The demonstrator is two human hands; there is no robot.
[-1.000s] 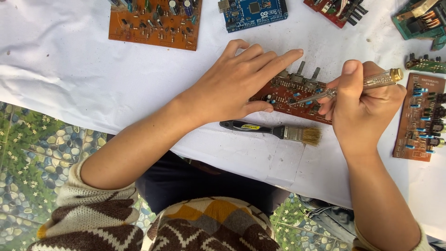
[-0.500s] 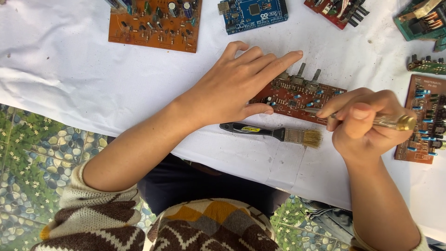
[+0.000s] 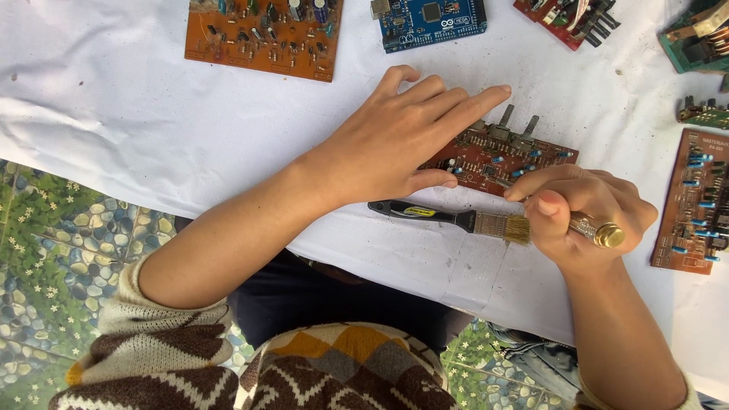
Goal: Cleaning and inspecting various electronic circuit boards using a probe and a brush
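Pinched between thumb and fingers, a slim metal tool with a brass-coloured end [image 3: 607,234] sat in the right hand [image 3: 581,216], right of centre in the head view, the fist curled tight around its shaft. Its working tip appeared to reach the red-brown circuit board [image 3: 497,156] lying on the white cloth [image 3: 137,129] at the middle of the frame, though the fingers hid the exact contact.

Spread flat, the left hand [image 3: 399,144] pressed down on the board's left part, fingers extended toward the upper right and closed on nothing; the pose looked meant to keep the board from sliding while the tool worked on it.

Just below the board lay a small brush [image 3: 448,218] with a black handle and pale bristles, its bristles touching the right hand's knuckles, seemingly parked within easy reach.

Other boards ringed the work area, well apart from the hands: an orange board [image 3: 262,34] at upper left, a blue board [image 3: 429,21] at top centre, a dark red board [image 3: 569,17] to its right, a green board [image 3: 695,38] in the upper right corner, and a brown board [image 3: 695,201] at the right edge.

Along the bottom of the frame a patterned knitted sweater [image 3: 342,368] showed, over a pebble-print floor covering [image 3: 45,250] at lower left.
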